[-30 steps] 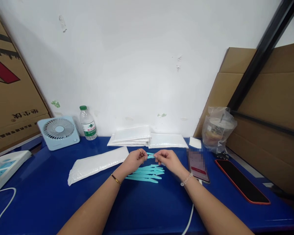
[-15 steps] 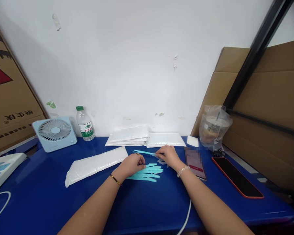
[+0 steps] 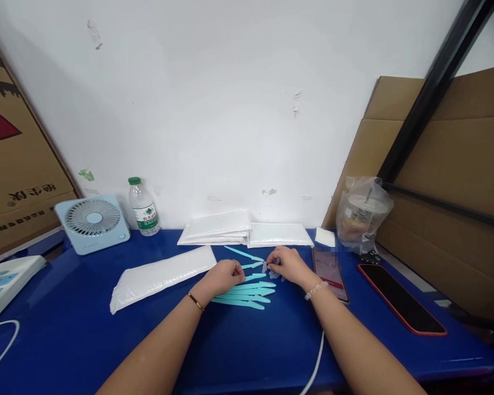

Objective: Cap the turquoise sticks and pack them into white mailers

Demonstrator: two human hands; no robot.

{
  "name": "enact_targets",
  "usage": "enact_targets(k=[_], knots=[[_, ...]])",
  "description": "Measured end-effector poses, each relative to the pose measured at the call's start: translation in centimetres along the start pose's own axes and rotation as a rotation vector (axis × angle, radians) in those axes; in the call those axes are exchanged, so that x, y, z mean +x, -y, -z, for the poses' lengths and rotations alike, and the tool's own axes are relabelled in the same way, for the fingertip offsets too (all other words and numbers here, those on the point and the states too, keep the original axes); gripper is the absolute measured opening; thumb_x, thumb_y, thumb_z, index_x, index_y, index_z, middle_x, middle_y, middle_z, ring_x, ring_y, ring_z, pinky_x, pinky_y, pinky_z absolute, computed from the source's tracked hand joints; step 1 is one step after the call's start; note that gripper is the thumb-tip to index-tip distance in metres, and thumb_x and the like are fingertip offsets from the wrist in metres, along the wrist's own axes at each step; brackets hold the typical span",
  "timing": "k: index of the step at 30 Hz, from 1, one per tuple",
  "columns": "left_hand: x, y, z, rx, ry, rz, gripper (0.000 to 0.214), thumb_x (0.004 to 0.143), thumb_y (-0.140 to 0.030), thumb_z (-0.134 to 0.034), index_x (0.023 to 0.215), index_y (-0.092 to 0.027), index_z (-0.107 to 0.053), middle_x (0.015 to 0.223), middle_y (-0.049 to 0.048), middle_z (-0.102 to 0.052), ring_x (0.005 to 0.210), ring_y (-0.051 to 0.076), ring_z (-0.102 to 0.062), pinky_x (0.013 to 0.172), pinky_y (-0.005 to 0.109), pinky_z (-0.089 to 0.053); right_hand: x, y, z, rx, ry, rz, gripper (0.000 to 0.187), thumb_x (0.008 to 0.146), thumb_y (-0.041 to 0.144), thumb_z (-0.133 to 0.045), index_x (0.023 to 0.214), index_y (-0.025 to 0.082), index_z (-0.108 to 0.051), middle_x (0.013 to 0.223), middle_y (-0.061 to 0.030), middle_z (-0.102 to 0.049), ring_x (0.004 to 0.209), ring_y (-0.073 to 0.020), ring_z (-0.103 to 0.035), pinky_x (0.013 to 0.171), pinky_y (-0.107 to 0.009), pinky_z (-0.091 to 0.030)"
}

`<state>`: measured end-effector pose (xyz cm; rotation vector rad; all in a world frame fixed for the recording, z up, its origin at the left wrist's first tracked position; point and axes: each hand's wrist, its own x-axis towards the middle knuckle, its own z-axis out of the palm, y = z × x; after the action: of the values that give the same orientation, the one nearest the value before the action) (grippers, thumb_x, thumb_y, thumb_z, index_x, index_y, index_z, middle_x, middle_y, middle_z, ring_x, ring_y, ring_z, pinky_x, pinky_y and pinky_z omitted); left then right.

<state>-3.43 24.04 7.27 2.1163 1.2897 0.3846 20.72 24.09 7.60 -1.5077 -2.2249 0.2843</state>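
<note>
My left hand [image 3: 226, 277] is closed, with thumb and forefinger pinched on the handle of a turquoise eyebrow razor [image 3: 254, 265]. Under and beside it, several more such razors [image 3: 247, 292] lie fanned out, blades to the right. My right hand [image 3: 287, 264] pinches a small clear plastic cap [image 3: 264, 267] close to that razor's tip. A few more clear caps [image 3: 274, 273] lie partly hidden beneath the right fingers. Beyond both hands, another turquoise razor [image 3: 241, 252] rests alone on the blue table [image 3: 230, 351].
A white padded envelope [image 3: 164, 277] lies to the left, with stacked white envelopes [image 3: 218, 226] by the wall. A fan [image 3: 94, 222] and bottle [image 3: 144, 211] stand at back left. At right are two phones [image 3: 331, 274], [image 3: 401, 299] and a bagged cup [image 3: 362, 216].
The far razor has left my right fingers and lies on the table. My left hand now has another razor, and my right hand has shifted slightly right to a clear cap.
</note>
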Motion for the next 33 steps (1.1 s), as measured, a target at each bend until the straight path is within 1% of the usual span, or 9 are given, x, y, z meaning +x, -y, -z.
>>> enact_targets(k=[3,5,11,16,19,22,25,29,33], knots=[[0.1,0.2,0.2,0.039,-0.045,-0.009,0.015,0.073,-0.028,-0.051,0.073,-0.018,-0.062,0.07,0.0013,-0.063,0.062,0.014,-0.054,0.053,0.022,-0.035,0.2,-0.1,-0.1,0.024,-0.008,0.062,0.014,0.073,0.023,-0.064,0.085,0.026,-0.07,0.086,-0.0021,-0.061,0.082,-0.018,-0.059,0.077,-0.032,-0.037],[0.1,0.2,0.4,0.081,-0.067,-0.009,0.013,0.073,-0.026,-0.051,0.073,-0.019,-0.062,0.071,0.0012,-0.064,0.063,0.014,-0.054,0.054,0.022,-0.034,0.2,-0.2,-0.1,0.04,0.006,0.108,0.013,0.073,0.022,-0.064,0.083,0.028,-0.071,0.085,-0.0014,-0.061,0.081,-0.017,-0.059,0.076,-0.03,-0.037],[0.1,0.0,0.3,0.128,-0.14,-0.016,0.011,0.075,-0.026,-0.052,0.075,-0.02,-0.061,0.076,0.0018,-0.065,0.069,0.016,-0.056,0.057,0.023,-0.036,-0.1,-0.1,0.0,0.104,0.06,0.123,0.006,0.071,0.027,-0.068,0.073,0.025,-0.073,0.071,0.0008,-0.065,0.065,-0.0133,-0.058,0.064,-0.024,-0.038],[0.1,0.0,0.2,0.113,-0.137,-0.021,0.015,0.076,-0.033,-0.053,0.076,-0.02,-0.061,0.075,0.0022,-0.063,0.068,0.016,-0.056,0.057,0.023,-0.036,-0.3,0.7,0.2,0.109,0.074,0.18,0.012,0.077,0.03,-0.063,0.074,0.025,-0.074,0.074,-0.0005,-0.067,0.064,-0.0129,-0.059,0.062,-0.023,-0.037],[0.0,0.2,0.3,0.101,-0.126,-0.042,0.022,0.072,-0.04,-0.058,0.08,-0.02,-0.062,0.076,0.0018,-0.062,0.069,0.016,-0.055,0.055,0.023,-0.035,-0.3,0.9,0.0,0.085,0.063,0.191,0.01,0.076,0.029,-0.065,0.078,0.025,-0.073,0.075,-0.0009,-0.067,0.065,-0.0134,-0.059,0.064,-0.024,-0.037],[0.0,0.5,0.6,0.1,-0.088,-0.06,0.02,0.07,-0.039,-0.06,0.078,-0.02,-0.062,0.074,0.0012,-0.062,0.068,0.016,-0.055,0.055,0.023,-0.035,-0.3,0.7,0.0,0.049,0.059,0.206,0.007,0.075,0.026,-0.066,0.075,0.025,-0.072,0.074,-0.0001,-0.067,0.065,-0.0136,-0.058,0.07,-0.027,-0.037],[-0.1,0.5,0.8,0.094,-0.065,-0.031,0.016,0.072,-0.034,-0.057,0.076,-0.019,-0.062,0.07,0.0009,-0.062,0.064,0.014,-0.054,0.053,0.023,-0.035,-0.4,0.4,0.3,0.005,0.054,0.189,0.009,0.074,0.023,-0.066,0.065,0.024,-0.07,0.069,0.0007,-0.066,0.066,-0.0143,-0.058,0.076,-0.029,-0.035],[-0.3,0.3,1.1,0.086,-0.068,0.004,0.015,0.071,-0.032,-0.057,0.076,-0.02,-0.062,0.07,0.0006,-0.064,0.063,0.014,-0.055,0.052,0.023,-0.034,-0.6,0.3,0.6,0.002,0.043,0.111,0.009,0.071,0.025,-0.067,0.063,0.022,-0.068,0.066,0.0007,-0.064,0.061,-0.0134,-0.056,0.068,-0.027,-0.036],[-0.3,0.2,1.3,0.128,-0.09,-0.019,0.011,0.071,-0.03,-0.058,0.075,-0.021,-0.062,0.069,-0.0003,-0.064,0.063,0.015,-0.055,0.052,0.024,-0.033,-0.6,0.4,0.4,0.012,0.018,0.07,0.011,0.071,0.026,-0.067,0.061,0.022,-0.067,0.066,0.0014,-0.064,0.058,-0.0125,-0.055,0.065,-0.026,-0.036]])
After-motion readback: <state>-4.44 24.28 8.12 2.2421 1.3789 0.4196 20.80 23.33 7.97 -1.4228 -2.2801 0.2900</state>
